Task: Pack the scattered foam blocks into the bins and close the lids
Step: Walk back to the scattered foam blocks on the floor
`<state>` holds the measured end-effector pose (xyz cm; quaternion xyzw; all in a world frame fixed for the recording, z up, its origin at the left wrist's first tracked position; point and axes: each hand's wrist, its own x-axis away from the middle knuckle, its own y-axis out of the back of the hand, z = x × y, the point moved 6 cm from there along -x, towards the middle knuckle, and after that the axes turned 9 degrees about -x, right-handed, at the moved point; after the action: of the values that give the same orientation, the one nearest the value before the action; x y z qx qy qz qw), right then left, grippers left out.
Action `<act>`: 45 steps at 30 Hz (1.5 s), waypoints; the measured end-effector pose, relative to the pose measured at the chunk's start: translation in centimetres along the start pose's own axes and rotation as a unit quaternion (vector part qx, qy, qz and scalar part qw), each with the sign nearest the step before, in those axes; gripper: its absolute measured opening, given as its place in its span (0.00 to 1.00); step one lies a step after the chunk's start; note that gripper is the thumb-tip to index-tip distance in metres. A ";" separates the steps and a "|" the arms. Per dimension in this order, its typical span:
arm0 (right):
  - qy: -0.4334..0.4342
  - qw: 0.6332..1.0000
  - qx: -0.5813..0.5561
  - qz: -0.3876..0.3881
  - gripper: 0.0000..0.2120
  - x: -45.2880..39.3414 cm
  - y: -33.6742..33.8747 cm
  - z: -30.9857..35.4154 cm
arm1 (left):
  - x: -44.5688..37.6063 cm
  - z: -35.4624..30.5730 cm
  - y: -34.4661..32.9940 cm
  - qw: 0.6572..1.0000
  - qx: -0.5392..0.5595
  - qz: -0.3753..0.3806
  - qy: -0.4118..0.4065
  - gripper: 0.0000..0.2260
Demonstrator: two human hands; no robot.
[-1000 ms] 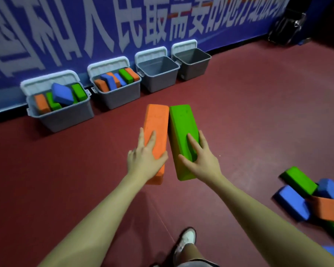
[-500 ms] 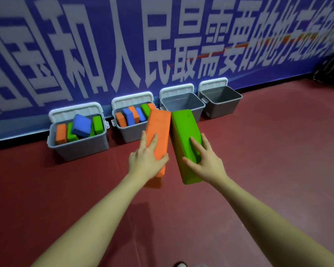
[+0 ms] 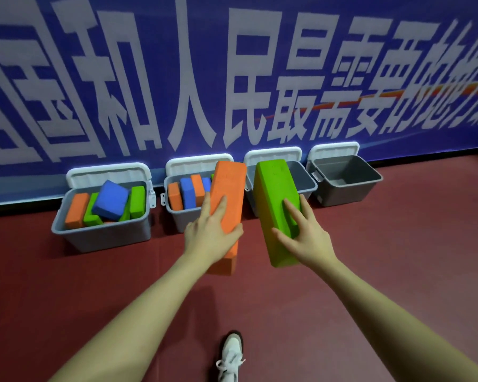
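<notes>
Orange block (image 3: 228,198) in left hand (image 3: 207,238), green block (image 3: 276,208) in right hand (image 3: 305,238), both gripped lengthwise toward the empty bin (image 3: 304,186) ahead.

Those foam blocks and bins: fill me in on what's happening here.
A person is carrying two foam blocks toward a row of four grey bins along the wall. The left hand holds an orange block, the right hand a green block. The leftmost bin and the second bin already hold blocks; the far-right bin looks empty, and the third bin shows none. All lids stand open.
</notes>
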<state>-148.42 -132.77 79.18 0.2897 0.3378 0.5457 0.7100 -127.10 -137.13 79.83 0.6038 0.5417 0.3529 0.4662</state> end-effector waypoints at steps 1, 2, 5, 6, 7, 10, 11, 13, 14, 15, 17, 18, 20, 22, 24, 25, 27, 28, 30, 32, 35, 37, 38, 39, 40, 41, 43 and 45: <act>-0.001 1.000 0.000 0.002 0.34 -2.3 -0.2 -0.6 | -2.2 -0.1 -0.4 1.000 0.006 0.000 0.006 0.33; -0.003 1.000 -0.001 0.005 0.34 -4.6 -0.4 -1.0 | -4.5 -0.3 -0.8 1.000 0.012 0.001 0.010 0.33; -0.007 1.000 0.001 0.010 0.34 -11.5 -0.8 -2.3 | -11.6 -1.3 -1.8 1.000 0.013 0.003 0.007 0.33; -0.005 1.000 0.002 0.011 0.34 -13.6 -0.9 -2.7 | -13.8 -1.8 -2.0 1.000 0.012 0.004 0.004 0.33; -0.007 1.000 0.000 0.012 0.34 -16.0 -1.0 -3.3 | -16.5 -2.5 -2.3 1.000 0.011 0.005 0.002 0.33; -0.010 1.000 0.004 0.025 0.35 -20.5 -1.4 -4.8 | -21.6 -4.0 -3.0 1.000 0.007 0.011 -0.005 0.32; -0.013 0.999 0.005 0.029 0.35 -21.9 -1.6 -5.6 | -23.3 -4.6 -3.5 1.000 0.006 0.013 -0.007 0.32; -0.017 1.000 0.001 0.027 0.35 -25.0 -1.7 -7.4 | -26.8 -5.8 -4.4 1.000 0.009 0.022 -0.011 0.32; -0.020 1.000 -0.003 0.023 0.34 -26.6 -1.7 -8.4 | -28.6 -6.4 -5.0 0.999 0.011 0.028 -0.011 0.32; -0.023 0.999 -0.008 0.021 0.34 -28.4 -1.6 -9.4 | -30.3 -7.1 -5.7 0.999 0.011 0.033 -0.011 0.32; -0.025 0.999 -0.012 0.020 0.34 -31.8 -1.3 -11.5 | -33.7 -8.4 -7.1 0.999 0.011 0.041 -0.008 0.32; -0.021 1.000 -0.011 0.020 0.34 -33.7 -1.1 -12.5 | -35.5 -9.3 -7.9 0.999 0.013 0.044 -0.008 0.32; -0.013 1.000 -0.020 0.018 0.34 -37.4 -0.5 -14.6 | -39.2 -11.1 -9.2 0.999 0.012 0.041 -0.010 0.33; -0.012 0.999 -0.031 0.016 0.34 -41.1 0.2 -16.7 | -42.8 -12.9 -10.3 0.999 0.012 0.038 -0.009 0.33; -0.009 0.999 -0.039 0.022 0.35 -45.1 0.9 -18.9 | -46.5 -15.1 -11.2 0.999 0.009 0.042 -0.003 0.32; -0.007 0.999 -0.043 0.027 0.35 -47.3 1.4 -20.0 | -48.5 -16.2 -11.7 0.999 0.005 0.045 0.003 0.32; -0.007 0.998 -0.045 0.040 0.36 -51.5 2.1 -22.1 | -52.2 -18.1 -12.6 0.999 -0.002 0.052 0.016 0.32; -0.008 0.998 -0.043 0.048 0.36 -53.5 2.3 -23.1 | -54.1 -18.8 -13.2 0.998 -0.002 0.054 0.022 0.32; -0.007 0.997 -0.037 0.068 0.37 -57.3 2.2 -24.9 | -57.6 -19.5 -14.7 0.998 0.009 0.056 0.035 0.32; -0.002 0.996 -0.035 0.087 0.36 -60.9 1.5 -26.7 | -60.9 -19.8 -16.4 0.996 0.030 0.063 0.052 0.32; -0.004 0.993 -0.035 0.111 0.36 -65.8 -0.1 -29.4 | -65.7 -19.7 -19.2 0.994 0.059 0.067 0.069 0.32; -0.011 0.991 -0.034 0.127 0.38 -68.8 -1.5 -31.3 | -68.9 -19.2 -21.7 0.991 0.081 0.076 0.078 0.31; -0.014 0.990 -0.033 0.134 0.39 -70.1 -2.4 -32.3 | -70.4 -19.0 -23.1 0.989 0.087 0.086 0.084 0.30; -0.020 0.989 -0.031 0.142 0.40 -71.4 -3.4 -33.5 | -72.0 -18.7 -24.8 0.987 0.090 0.097 0.089 0.30; -0.028 0.988 -0.026 0.151 0.39 -72.6 -4.5 -34.7 | -73.5 -18.5 -26.5 0.985 0.095 0.106 0.095 0.30; -0.040 0.986 -0.019 0.161 0.38 -73.7 -5.8 -36.0 | -74.9 -18.2 -28.3 0.983 0.102 0.113 0.101 0.30; -0.070 0.983 -0.013 0.171 0.35 -75.8 -8.9 -38.7 | -77.7 -17.5 -32.4 0.981 0.113 0.118 0.106 0.30; -0.098 0.979 -0.021 0.179 0.34 -77.7 -12.7 -41.6 | -80.3 -16.5 -37.3 0.977 0.120 0.136 0.109 0.30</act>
<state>-187.86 -209.43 56.86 0.3827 0.1974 0.6398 0.6366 -167.74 -213.93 56.12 0.6812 0.5410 0.4089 0.2759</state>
